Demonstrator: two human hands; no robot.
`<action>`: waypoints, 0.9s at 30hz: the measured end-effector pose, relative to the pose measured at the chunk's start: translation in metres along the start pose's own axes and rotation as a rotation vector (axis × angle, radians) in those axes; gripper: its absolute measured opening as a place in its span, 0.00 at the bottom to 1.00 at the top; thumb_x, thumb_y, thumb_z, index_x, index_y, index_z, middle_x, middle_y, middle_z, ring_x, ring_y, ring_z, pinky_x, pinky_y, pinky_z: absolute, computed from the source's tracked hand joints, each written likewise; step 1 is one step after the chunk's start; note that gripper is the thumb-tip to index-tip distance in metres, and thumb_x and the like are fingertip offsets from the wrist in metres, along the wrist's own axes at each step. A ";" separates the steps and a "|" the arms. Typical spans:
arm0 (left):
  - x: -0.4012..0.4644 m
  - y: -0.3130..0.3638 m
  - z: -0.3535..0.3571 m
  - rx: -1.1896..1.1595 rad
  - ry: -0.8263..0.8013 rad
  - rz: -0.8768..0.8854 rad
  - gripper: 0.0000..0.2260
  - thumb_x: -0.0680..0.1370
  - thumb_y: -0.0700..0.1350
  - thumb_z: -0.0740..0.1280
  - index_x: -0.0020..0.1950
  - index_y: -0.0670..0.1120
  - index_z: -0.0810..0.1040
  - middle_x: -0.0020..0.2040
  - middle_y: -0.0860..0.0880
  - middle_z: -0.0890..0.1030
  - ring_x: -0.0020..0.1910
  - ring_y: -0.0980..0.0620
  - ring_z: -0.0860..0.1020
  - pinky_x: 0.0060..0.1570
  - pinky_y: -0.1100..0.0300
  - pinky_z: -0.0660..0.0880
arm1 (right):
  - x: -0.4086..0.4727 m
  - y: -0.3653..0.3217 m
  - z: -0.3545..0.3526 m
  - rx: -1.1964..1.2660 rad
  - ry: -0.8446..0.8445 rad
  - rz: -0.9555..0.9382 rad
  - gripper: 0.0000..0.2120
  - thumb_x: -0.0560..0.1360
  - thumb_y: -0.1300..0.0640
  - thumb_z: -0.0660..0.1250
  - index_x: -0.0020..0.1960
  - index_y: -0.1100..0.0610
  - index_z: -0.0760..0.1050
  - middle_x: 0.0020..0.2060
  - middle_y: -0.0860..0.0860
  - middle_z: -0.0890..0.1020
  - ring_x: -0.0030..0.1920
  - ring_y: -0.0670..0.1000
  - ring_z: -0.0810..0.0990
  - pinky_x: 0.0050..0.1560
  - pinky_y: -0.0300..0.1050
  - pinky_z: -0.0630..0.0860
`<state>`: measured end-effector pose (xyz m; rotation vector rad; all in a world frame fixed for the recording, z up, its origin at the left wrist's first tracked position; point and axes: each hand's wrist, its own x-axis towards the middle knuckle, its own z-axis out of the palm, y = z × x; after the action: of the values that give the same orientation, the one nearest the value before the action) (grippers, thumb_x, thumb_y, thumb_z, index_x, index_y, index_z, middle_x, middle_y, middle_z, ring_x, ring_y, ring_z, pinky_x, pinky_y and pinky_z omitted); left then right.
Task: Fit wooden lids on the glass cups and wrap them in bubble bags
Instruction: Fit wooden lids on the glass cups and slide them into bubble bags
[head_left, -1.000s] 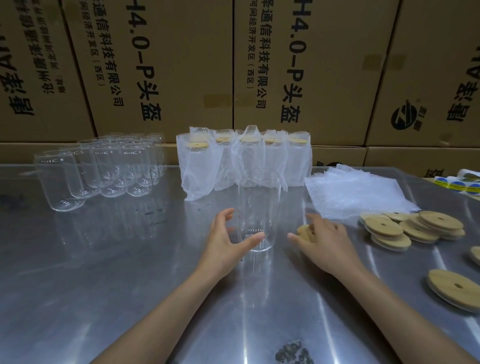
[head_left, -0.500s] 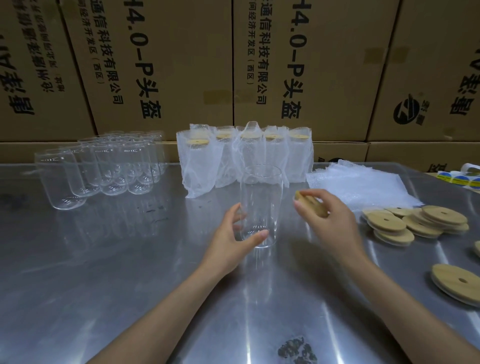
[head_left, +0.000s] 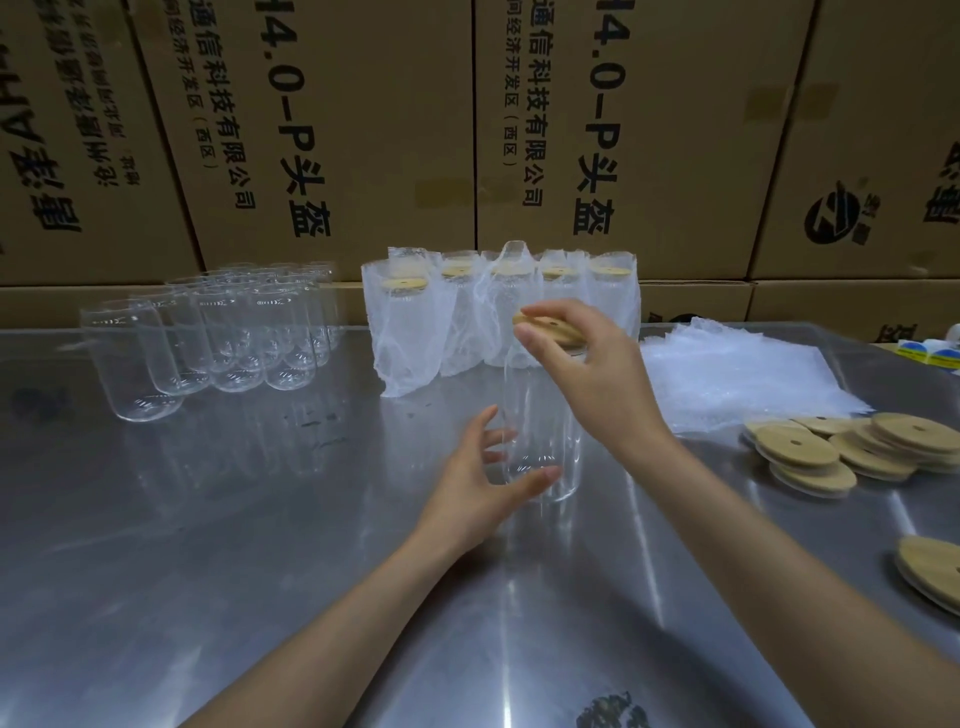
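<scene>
Head view shows one glass cup (head_left: 540, 426) standing up straight on the shiny metal table (head_left: 260, 545), right in the middle and close to the person. A round wooden lid (head_left: 550, 330) is at the top of the cup. It looks a bit tilted, so I think it is not pushed in all the way yet.

The right hand (head_left: 592, 374) holds the lid from above, with the thumb and fingers curled around its edge. The left hand (head_left: 483, 488) is low by the cup's bottom. Its fingers are spread and gently bent around the glass. I cannot tell if they really touch it.

To do this step well, I would hold the cup still near the bottom first. Glass can slide on a smooth table. Then make the lid flat over the rim and push straight down, softly and evenly. Pushing on one side could jam the lid or tip the cup.

Behind the cup stand wrapped cups (head_left: 498, 312) with lids on, already in bubble bags. More bare cups (head_left: 218, 338) wait at the back left. Flat bubble bags (head_left: 727, 374) lie on the right, just beside a pile of spare lids (head_left: 857, 447). Big cardboard boxes (head_left: 363, 130) fill the back.
</scene>
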<state>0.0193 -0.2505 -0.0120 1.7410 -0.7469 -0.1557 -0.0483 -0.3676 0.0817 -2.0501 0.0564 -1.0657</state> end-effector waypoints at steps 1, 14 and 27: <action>0.000 0.000 0.000 -0.007 -0.001 0.000 0.42 0.67 0.54 0.77 0.75 0.54 0.59 0.64 0.57 0.74 0.59 0.60 0.74 0.52 0.54 0.79 | -0.002 0.003 0.001 -0.014 -0.006 -0.010 0.10 0.76 0.49 0.67 0.56 0.50 0.79 0.53 0.44 0.81 0.52 0.40 0.79 0.56 0.44 0.77; 0.001 -0.001 0.001 -0.004 -0.003 0.013 0.42 0.67 0.53 0.77 0.76 0.53 0.59 0.62 0.57 0.74 0.56 0.66 0.72 0.44 0.70 0.75 | -0.009 0.005 -0.018 -0.619 -0.115 -0.244 0.25 0.70 0.37 0.67 0.63 0.46 0.74 0.57 0.43 0.76 0.65 0.50 0.67 0.64 0.51 0.67; 0.003 -0.004 0.001 -0.013 0.006 0.015 0.38 0.67 0.54 0.77 0.73 0.55 0.62 0.64 0.57 0.74 0.56 0.62 0.74 0.49 0.63 0.77 | -0.010 0.011 -0.020 -0.378 -0.195 -0.133 0.28 0.72 0.29 0.53 0.67 0.39 0.68 0.66 0.37 0.70 0.73 0.38 0.52 0.73 0.49 0.53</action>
<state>0.0227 -0.2528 -0.0148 1.7228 -0.7533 -0.1445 -0.0654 -0.3840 0.0736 -2.5213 0.0231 -0.9848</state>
